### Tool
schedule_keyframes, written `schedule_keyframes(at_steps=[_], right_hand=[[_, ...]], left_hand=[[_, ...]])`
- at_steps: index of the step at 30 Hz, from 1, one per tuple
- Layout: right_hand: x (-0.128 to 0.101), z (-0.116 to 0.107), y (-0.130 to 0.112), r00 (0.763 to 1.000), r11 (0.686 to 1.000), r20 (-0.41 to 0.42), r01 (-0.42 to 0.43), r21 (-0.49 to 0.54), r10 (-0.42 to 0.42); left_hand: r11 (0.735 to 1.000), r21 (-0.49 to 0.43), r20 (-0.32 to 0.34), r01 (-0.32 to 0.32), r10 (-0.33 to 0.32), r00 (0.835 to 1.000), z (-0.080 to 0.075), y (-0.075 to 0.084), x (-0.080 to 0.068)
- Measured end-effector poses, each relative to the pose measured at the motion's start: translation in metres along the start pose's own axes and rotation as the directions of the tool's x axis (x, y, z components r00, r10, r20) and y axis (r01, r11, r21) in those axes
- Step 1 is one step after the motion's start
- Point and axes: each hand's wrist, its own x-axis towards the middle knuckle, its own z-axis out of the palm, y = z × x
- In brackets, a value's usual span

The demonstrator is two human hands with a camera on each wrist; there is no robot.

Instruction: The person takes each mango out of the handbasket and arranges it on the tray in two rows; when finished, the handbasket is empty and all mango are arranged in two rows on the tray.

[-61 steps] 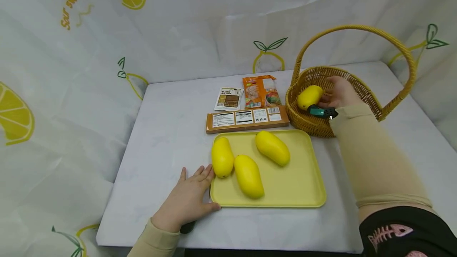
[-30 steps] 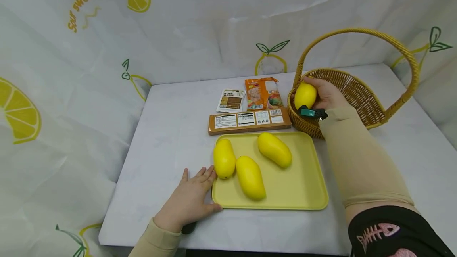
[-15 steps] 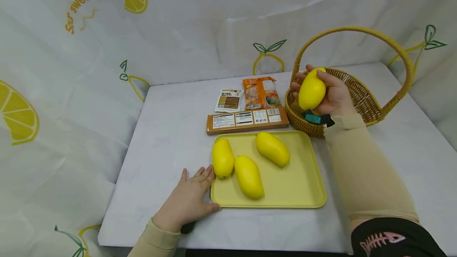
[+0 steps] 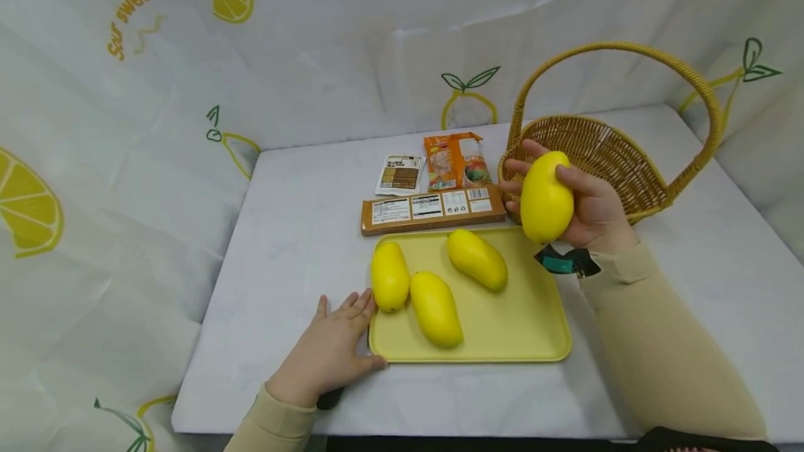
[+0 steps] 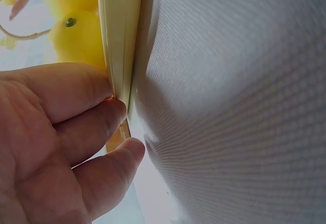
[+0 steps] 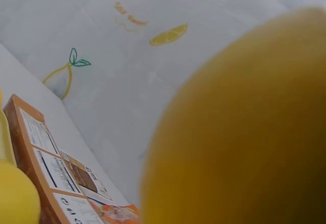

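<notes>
The right hand (image 4: 587, 211) is gripping a smooth, glossy yellow mango (image 4: 545, 196), oval and plump, with fingers and thumb curling round it and holding it upright in the air between the rim of the woven wicker basket with a tall arched handle (image 4: 618, 159) and the far right corner of the flat pale-yellow rectangular tray (image 4: 521, 326). In the right wrist view the held mango is filling most of the frame as a blurred, darker golden mass (image 6: 244, 132). The left hand (image 4: 329, 351) is lying flat on the white bench (image 4: 289, 243), fingers relaxed and spread, its fingertips (image 5: 114, 114) pressing against the tray's near left edge. Three more yellow mangoes are lying on the tray: one at the left edge (image 4: 389, 276), one touching it in the middle (image 4: 436, 308), one further back (image 4: 477, 259). Behind the tray are lying a long brown box with white labels (image 4: 432, 208), an orange snack packet (image 4: 453, 160) and a small white and brown sachet (image 4: 400, 174).
</notes>
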Motion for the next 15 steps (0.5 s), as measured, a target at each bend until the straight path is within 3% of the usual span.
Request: schedule_keyframes(at_steps=[11,15], right_hand=[[-0.044,0.006,0.036,0.999,0.996,0.053,-0.007,0.088,0.002],[-0.058,0.002,0.048,1.000,0.999,0.006,0.018,0.029,-0.018]], left_hand=[[1.000,0.006,0.002,0.008,-0.008,1.000,0.000,0.001,0.000],[1.000,0.006,-0.002,0.008,-0.008,1.000,0.000,0.000,0.000]])
